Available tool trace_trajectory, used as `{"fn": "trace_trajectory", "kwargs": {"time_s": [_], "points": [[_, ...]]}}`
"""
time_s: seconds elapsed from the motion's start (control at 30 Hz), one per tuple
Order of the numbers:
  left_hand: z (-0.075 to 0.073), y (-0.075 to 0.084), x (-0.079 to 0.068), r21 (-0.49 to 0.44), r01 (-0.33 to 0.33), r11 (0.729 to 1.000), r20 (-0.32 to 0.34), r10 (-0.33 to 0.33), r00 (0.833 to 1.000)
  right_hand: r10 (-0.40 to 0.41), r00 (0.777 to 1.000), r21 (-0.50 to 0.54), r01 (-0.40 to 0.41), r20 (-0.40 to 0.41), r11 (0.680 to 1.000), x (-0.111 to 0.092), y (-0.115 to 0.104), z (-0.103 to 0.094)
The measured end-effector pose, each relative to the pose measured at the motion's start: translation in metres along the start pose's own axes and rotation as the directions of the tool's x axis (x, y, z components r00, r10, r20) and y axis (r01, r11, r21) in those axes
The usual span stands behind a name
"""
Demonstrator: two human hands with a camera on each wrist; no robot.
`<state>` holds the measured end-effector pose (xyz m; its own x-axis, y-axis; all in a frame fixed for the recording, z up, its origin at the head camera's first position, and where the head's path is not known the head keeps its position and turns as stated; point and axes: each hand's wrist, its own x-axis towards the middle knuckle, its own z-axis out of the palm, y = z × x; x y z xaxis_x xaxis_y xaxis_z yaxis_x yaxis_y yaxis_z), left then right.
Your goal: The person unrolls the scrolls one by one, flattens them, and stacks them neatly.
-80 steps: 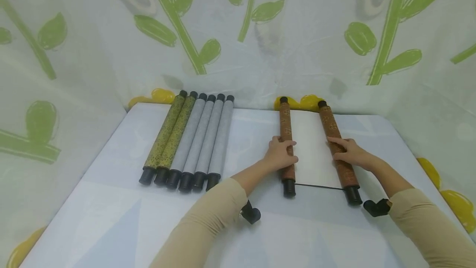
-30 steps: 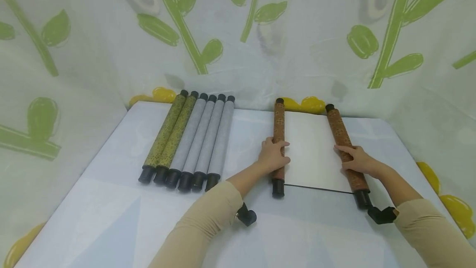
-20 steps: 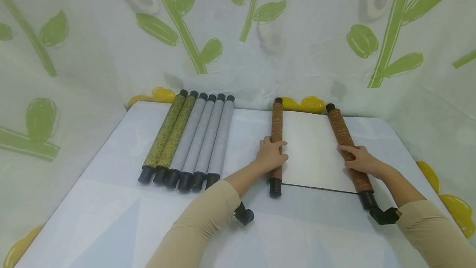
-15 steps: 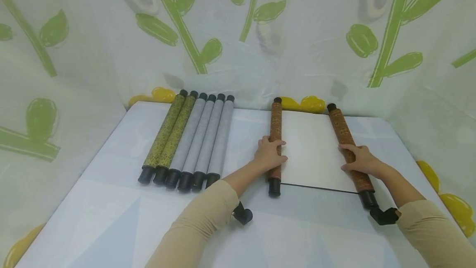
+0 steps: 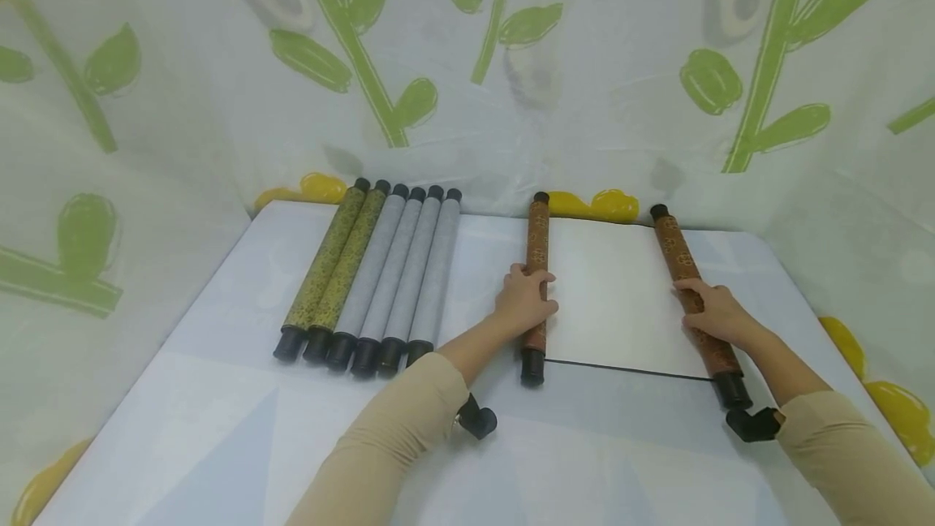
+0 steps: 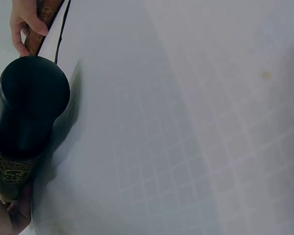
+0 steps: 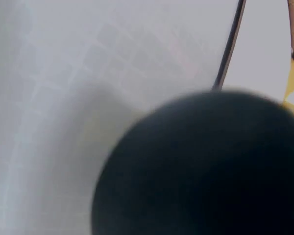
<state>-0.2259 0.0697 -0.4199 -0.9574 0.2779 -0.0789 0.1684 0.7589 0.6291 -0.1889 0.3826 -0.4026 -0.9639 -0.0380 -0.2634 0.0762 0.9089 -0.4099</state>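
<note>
A brown patterned hanging scroll lies partly unrolled on the table, with blank cream paper [image 5: 613, 299] showing between its two rolls. My left hand [image 5: 523, 300] grips the left roll [image 5: 537, 238], thumb and fingers wrapped over its lower half. On the right roll [image 5: 675, 250], my right hand [image 5: 719, 315] holds on from the right side, thumb toward me. Both rolls end in black knobs; the left roll's knob [image 6: 34, 88] looms large in the left wrist view. In the right wrist view a blurred black knob [image 7: 201, 171] hides both the hand and most of the roll.
Several rolled scrolls lie side by side on the left: yellow-green ones [image 5: 325, 266] and grey ones [image 5: 438, 266], all with black ends. Black wrist cameras [image 5: 476, 419] sit at the sleeves. A patterned curtain [image 5: 584, 88] rises behind the table [image 5: 183, 428].
The two brown rolls have moved apart, the left one leftward and the right one rightward, each with its hand. The strip of paper between them has widened. The rolled scrolls have stayed put.
</note>
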Motion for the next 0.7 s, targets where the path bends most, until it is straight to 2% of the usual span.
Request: {"fn": "trace_trajectory", "kwargs": {"time_s": [0.23,0.33,0.57,0.7], "points": [[-0.001,-0.001,-0.001,0.054,0.007,0.998,0.005,-0.008,1.000,0.042,0.997,0.017,-0.044,0.063,0.999,0.000,0.004,-0.002],[0.000,-0.003,0.000,0.048,0.013,0.999,0.002,-0.013,1.000,0.066,0.994,0.028,-0.069,0.083,0.997,0.000,0.006,-0.004],[0.000,-0.005,0.001,0.005,0.014,1.000,0.014,-0.014,1.000,0.062,0.995,0.081,-0.068,0.078,0.994,-0.001,0.016,-0.007],[-0.001,-0.006,0.000,0.045,0.015,0.999,0.014,-0.016,1.000,0.056,0.996,0.087,-0.063,0.075,0.994,-0.001,0.020,-0.007]]}}
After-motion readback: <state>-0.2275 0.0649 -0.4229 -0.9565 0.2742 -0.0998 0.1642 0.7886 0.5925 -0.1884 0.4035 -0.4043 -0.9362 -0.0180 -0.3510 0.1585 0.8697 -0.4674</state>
